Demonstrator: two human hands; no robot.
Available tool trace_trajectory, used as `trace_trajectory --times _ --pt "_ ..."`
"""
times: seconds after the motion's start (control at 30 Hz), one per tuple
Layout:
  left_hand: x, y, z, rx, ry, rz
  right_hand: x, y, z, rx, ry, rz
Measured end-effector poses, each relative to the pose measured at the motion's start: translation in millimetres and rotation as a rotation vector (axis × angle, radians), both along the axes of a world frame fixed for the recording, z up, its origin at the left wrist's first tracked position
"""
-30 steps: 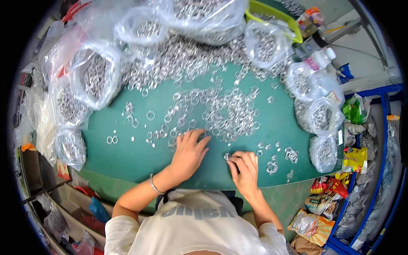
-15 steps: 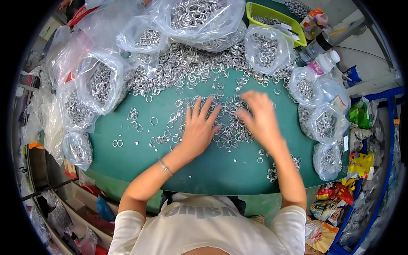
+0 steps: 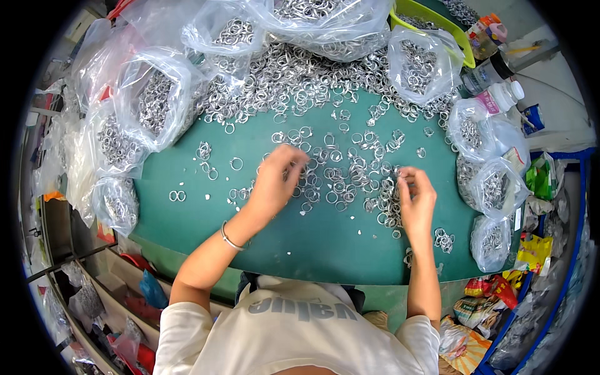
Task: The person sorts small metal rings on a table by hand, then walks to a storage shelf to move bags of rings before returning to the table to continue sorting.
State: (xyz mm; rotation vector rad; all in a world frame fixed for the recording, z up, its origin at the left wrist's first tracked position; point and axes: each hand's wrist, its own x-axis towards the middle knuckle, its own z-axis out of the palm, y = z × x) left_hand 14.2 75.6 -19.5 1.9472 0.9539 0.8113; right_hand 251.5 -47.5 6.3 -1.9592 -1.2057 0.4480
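Note:
Small silver metal rings (image 3: 357,172) lie scattered over the middle of a green tabletop (image 3: 325,250). At the left side of this scatter, my left hand (image 3: 278,178) hovers low with its fingers curled in toward the thumb. It is slightly blurred, and anything it holds is hidden. On the right, my right hand (image 3: 417,200) has its fingers bent and its thumb and fingertips drawn together. Those fingertips are at the edge of a dense clump of rings (image 3: 389,206); whether a ring is between them is too small to tell.
A broad heap of rings (image 3: 300,81) spans the table's far side. Clear plastic bags of rings (image 3: 153,103) line the left, with more bags (image 3: 494,187) on the right. A yellow-green basket (image 3: 465,47) and a white-capped bottle (image 3: 503,95) stand at the far right.
My right hand has moved right and nearer to me, and its fingers have drawn together. My left hand's spread fingers have curled in. A clump of rings now lies beside my right hand.

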Motion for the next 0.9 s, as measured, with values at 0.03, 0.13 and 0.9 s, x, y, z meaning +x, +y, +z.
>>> trace_trajectory --times 0.03,0.13,0.9 --pt "-1.1 3.8 1.7 -0.045 0.006 0.047 2.0 1.7 2.2 -0.024 0.011 -0.049" --pt "-4.4 12.8 2.3 -0.122 0.013 0.122 -6.3 9.9 6.3 0.109 -0.332 0.098" --pt "-8.2 -25.1 10.3 0.419 0.321 -0.198 -40.7 30.0 6.3 0.032 -0.265 0.308"
